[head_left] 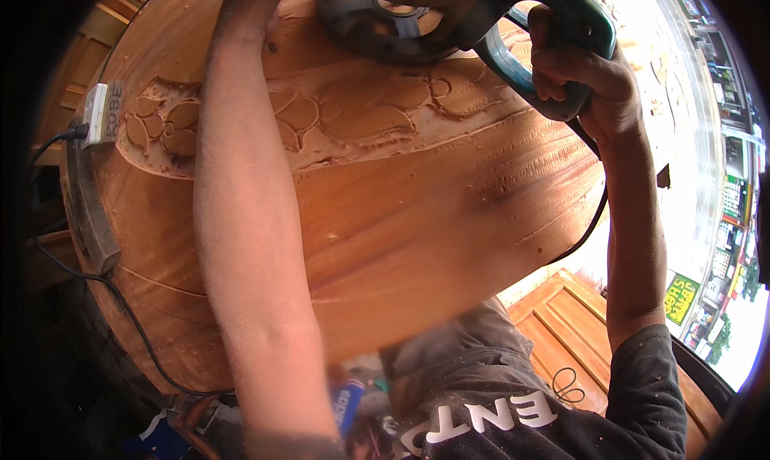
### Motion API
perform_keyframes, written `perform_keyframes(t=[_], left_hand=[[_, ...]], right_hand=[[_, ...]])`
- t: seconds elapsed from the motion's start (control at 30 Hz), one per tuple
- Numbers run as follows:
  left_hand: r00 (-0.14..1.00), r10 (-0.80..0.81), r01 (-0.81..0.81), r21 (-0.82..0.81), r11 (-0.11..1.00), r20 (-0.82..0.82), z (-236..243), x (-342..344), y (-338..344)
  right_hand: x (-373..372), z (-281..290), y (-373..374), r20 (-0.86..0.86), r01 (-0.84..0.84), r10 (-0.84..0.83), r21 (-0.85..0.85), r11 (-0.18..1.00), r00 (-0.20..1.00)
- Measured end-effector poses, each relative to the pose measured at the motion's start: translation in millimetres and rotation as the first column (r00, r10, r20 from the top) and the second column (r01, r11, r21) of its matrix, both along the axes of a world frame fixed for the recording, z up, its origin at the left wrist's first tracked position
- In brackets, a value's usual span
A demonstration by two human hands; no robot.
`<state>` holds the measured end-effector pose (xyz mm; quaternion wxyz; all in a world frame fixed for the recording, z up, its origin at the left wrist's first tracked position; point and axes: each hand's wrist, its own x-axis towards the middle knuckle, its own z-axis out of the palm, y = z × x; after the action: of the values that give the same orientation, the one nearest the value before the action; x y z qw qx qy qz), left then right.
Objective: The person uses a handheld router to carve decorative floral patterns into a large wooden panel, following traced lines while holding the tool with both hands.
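1. Your right hand [589,79] is closed around the looped handle of the tool [461,11], a dark and teal power tool at the top of the view.
2. Your left hand [255,1] is cut off by the top edge, left of the tool; you cannot tell from here whether it is open or gripping anything.
3. The tool's round base is over the far part of the board [401,243]; whether it touches the wood is hard to tell.
4. Under your left forearm, a carved band [353,115] of petal and leaf shapes crosses the board, with the tool just beyond it.
5. A black cord [597,219] hangs by your right forearm, near the board's right end.
6. At the left end, a white power strip [95,113] holds a black plug [76,132], just above a dark bar [92,207].
7. A panelled wooden door [561,316] lies below the board's right side, near your dark shirt [513,380].
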<state>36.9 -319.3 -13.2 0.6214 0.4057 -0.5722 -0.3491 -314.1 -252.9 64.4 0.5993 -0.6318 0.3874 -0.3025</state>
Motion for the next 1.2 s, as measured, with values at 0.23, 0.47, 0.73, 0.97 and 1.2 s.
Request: perform_keyframes(t=[0.23, 0.47, 0.73, 0.97, 1.2], left_hand=[[0.994, 0.049, -0.045, -0.041, 0.998, 0.094, -3.1, 4.5, 0.4], [0.556, -0.491, 0.609, -0.073, 0.790, -0.671, -2.6, 38.0, -5.9], [0.995, 0.052, -0.049, -0.037, 0.998, 0.080, -2.6, 12.3, -0.5], [0.994, 0.034, -0.032, -0.017, 0.999, 0.107, 0.6, 6.0, 3.9], [0.856, -0.307, 0.360, 0.054, 0.931, -0.415, 15.5, 30.9, 12.9]], right_hand=[[1.6, -1.9, 1.4, 0.010, 0.007, -0.007, -0.004, 1.000, 1.000], [8.9, -1.6, 5.1, 0.041, 0.027, -0.027, -0.005, 1.000, 0.999], [11.4, -1.2, 6.5, -0.001, 0.016, -0.016, -0.021, 1.000, 1.000], [12.8, -2.7, 9.4, 0.004, 0.040, -0.040, 0.001, 0.999, 0.999], [14.5, -2.7, 7.6, 0.008, 0.031, -0.031, 0.026, 0.999, 0.999]])
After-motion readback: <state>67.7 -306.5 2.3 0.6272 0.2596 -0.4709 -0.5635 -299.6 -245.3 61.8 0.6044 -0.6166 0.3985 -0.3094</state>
